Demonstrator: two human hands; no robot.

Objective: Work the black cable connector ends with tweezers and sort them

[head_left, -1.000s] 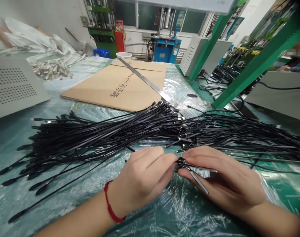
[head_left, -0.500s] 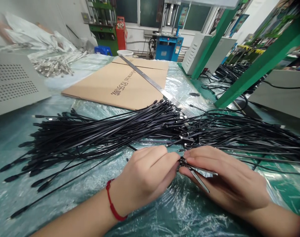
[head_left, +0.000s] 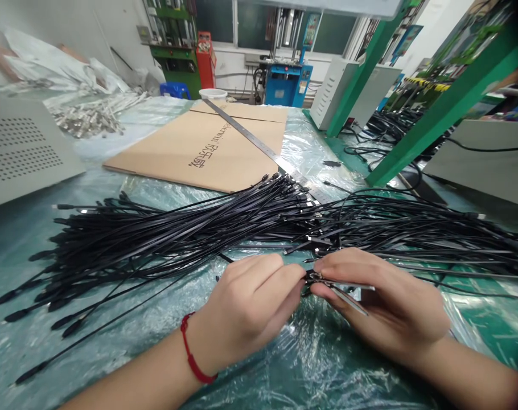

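A big heap of thin black cables (head_left: 190, 233) lies across the plastic-covered green table (head_left: 319, 364), spreading from far left to far right. Just in front of it my two hands meet. My left hand (head_left: 250, 307), a red string on its wrist, is closed in a pinch on a small black cable end (head_left: 311, 279). My right hand (head_left: 382, 302) pinches the same cable end from the other side, and thin silvery strands (head_left: 348, 299) run from the pinch across its palm.
A flat cardboard sheet (head_left: 208, 148) with a long steel ruler (head_left: 259, 145) on it lies behind the heap. A grey perforated metal box (head_left: 24, 148) stands at the left, a green slanted post (head_left: 434, 114) at the right. Machines line the back wall.
My right hand has drawn slightly inward and the silvery strands now lie flatter across its palm. The left hand and the cable heap have hardly moved.
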